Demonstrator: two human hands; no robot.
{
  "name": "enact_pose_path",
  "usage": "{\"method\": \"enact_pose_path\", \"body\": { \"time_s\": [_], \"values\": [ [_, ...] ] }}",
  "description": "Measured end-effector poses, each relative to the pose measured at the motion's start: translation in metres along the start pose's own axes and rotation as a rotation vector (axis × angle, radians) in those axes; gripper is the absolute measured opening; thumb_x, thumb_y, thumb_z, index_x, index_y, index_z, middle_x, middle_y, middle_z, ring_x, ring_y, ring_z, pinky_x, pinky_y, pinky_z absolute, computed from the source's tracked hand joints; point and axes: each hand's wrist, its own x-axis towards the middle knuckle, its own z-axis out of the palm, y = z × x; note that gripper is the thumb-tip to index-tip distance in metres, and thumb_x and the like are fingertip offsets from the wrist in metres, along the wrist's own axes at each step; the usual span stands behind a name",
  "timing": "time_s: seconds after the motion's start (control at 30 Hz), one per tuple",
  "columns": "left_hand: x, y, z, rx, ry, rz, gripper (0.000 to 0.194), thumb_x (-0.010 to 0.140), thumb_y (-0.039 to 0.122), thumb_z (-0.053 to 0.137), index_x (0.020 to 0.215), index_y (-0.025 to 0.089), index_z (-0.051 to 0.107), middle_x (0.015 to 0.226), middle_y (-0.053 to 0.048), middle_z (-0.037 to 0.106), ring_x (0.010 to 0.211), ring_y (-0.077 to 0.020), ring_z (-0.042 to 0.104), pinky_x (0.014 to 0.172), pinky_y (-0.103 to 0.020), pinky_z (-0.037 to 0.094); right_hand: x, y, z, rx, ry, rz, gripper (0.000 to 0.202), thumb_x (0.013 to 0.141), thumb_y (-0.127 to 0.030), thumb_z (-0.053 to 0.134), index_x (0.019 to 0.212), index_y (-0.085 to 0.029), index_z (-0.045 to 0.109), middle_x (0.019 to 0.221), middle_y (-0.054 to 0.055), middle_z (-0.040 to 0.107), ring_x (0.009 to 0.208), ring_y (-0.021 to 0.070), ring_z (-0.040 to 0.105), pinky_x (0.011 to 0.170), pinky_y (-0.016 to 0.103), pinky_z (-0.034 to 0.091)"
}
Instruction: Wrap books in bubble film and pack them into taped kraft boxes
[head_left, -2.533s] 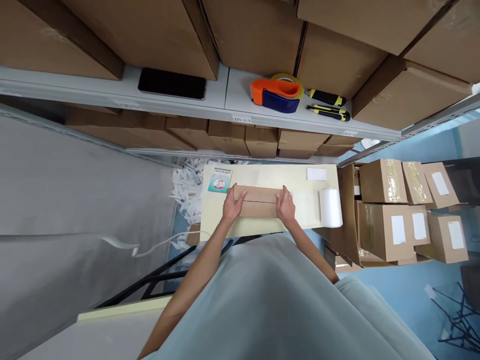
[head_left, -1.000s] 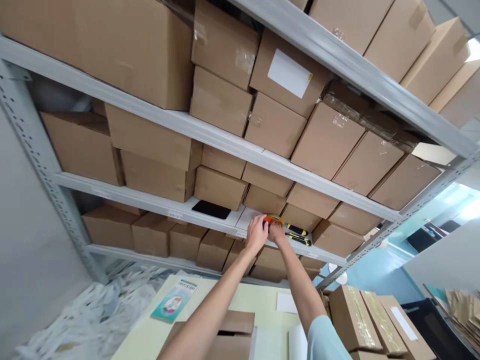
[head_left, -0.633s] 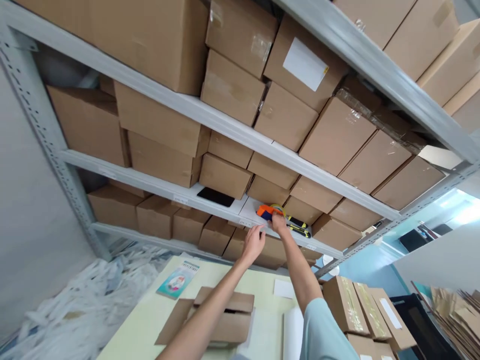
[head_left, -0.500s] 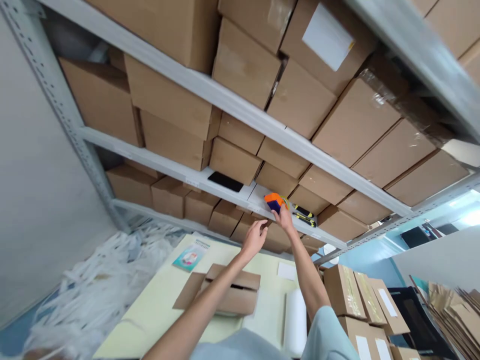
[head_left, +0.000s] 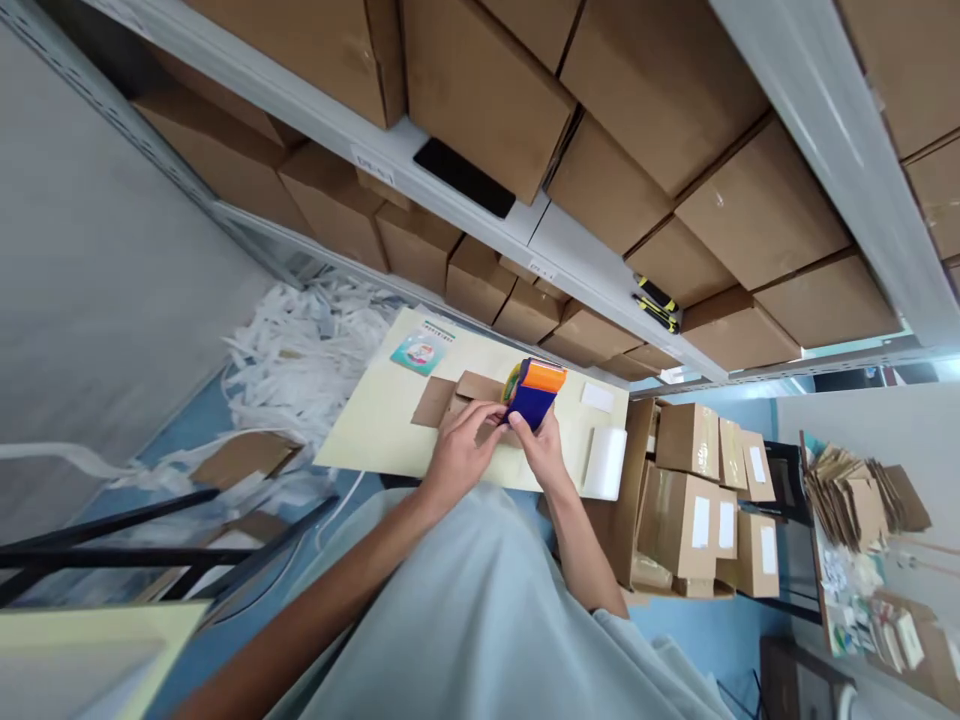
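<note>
An orange and dark blue tape dispenser (head_left: 534, 400) with a roll of tape in it is held upright in front of me, above the table. My right hand (head_left: 544, 452) grips its blue body from the right, thumb across the near side. From the left, my left hand (head_left: 466, 440) has its fingers closed at the dispenser's lower edge; whether they pinch the tape's end cannot be seen. Behind my hands a brown cardboard box (head_left: 480, 387) lies on the pale yellow table (head_left: 367, 430), partly covered by my left hand.
A white roll (head_left: 605, 463), a white slip (head_left: 598, 397) and a teal booklet (head_left: 421, 350) lie on the table. Above it, a shelf (head_left: 577, 262) carries cartons, a black flat object (head_left: 465, 178) and yellow-black cutters (head_left: 656, 303). Packed boxes (head_left: 679, 510) stand at right.
The tape dispenser has come off the shelf in my right hand, down and toward me over the table. My left hand has joined it there. The view has tilted downward.
</note>
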Motion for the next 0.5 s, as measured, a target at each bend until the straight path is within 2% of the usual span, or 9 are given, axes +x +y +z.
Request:
{"method": "enact_pose_path", "body": {
  "time_s": [0.17, 0.27, 0.33, 0.5],
  "values": [
    [-0.014, -0.001, -0.021, -0.003, -0.070, -0.081, 0.027, 0.099, 0.048, 0.070, 0.111, 0.024, 0.074, 0.108, -0.006, 0.078, 0.090, -0.0217, 0.076, 0.088, -0.036, 0.066, -0.017, 0.015, 0.004, -0.094, -0.065, -0.004, 0.063, 0.096, -0.077, 0.072, 0.122, -0.020, 0.069, 0.117, 0.011, 0.078, 0.108, 0.0285, 0.073, 0.102, 0.043, 0.062],
    [-0.002, 0.009, -0.041, -0.007, 0.016, -0.159, 0.043, 0.100, 0.058, 0.066, 0.123, 0.023, 0.076, 0.119, -0.009, 0.078, 0.102, -0.0237, 0.076, 0.091, -0.037, 0.065, -0.032, 0.021, 0.001, -0.148, -0.160, 0.013, 0.061, 0.099, -0.073, 0.071, 0.129, -0.021, 0.067, 0.120, 0.011, 0.077, 0.109, 0.0281, 0.072, 0.101, 0.042, 0.061],
    [0.013, 0.016, -0.055, -0.023, 0.025, -0.198, 0.047, 0.101, 0.062, 0.063, 0.123, 0.023, 0.078, 0.122, -0.010, 0.077, 0.105, -0.0242, 0.075, 0.090, -0.036, 0.064, -0.042, 0.025, -0.003, -0.205, -0.227, 0.039, 0.059, 0.100, -0.071, 0.072, 0.131, -0.022, 0.065, 0.118, 0.010, 0.076, 0.106, 0.0276, 0.072, 0.097, 0.041, 0.061],
    [0.040, 0.020, -0.072, -0.033, -0.243, -0.231, 0.042, 0.090, 0.063, 0.075, 0.099, 0.023, 0.084, 0.096, -0.006, 0.079, 0.084, -0.0207, 0.071, 0.080, -0.032, 0.061, -0.056, 0.029, -0.021, -0.357, -0.363, 0.073, 0.051, 0.101, -0.067, 0.073, 0.127, -0.024, 0.063, 0.113, 0.008, 0.076, 0.101, 0.0270, 0.071, 0.094, 0.040, 0.060]
  ]
}}
